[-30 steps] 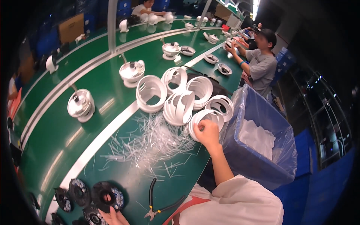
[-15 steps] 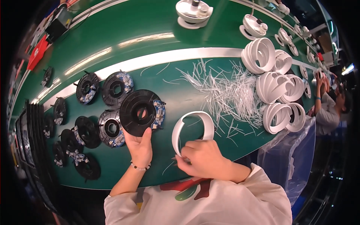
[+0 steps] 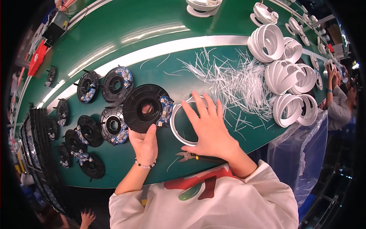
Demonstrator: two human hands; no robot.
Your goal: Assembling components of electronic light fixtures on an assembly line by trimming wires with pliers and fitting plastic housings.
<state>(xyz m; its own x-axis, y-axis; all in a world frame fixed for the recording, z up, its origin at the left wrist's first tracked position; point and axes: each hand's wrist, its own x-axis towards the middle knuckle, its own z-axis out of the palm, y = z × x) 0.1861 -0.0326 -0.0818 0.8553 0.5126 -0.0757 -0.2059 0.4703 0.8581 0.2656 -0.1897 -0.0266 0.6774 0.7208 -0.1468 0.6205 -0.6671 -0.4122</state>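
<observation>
Head: left hand (image 3: 145,148) holds black disc (image 3: 134,111), right hand (image 3: 211,131) overlaps white ring (image 3: 172,125).

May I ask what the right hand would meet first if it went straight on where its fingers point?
Past the white ring it overlaps, the right hand would probably meet the left fringe of the white strips first, though depth is hard to judge.

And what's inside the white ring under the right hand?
Through the white ring, green tabletop shows at left; the right hand covers much of the right side, hiding what lies there.
</observation>
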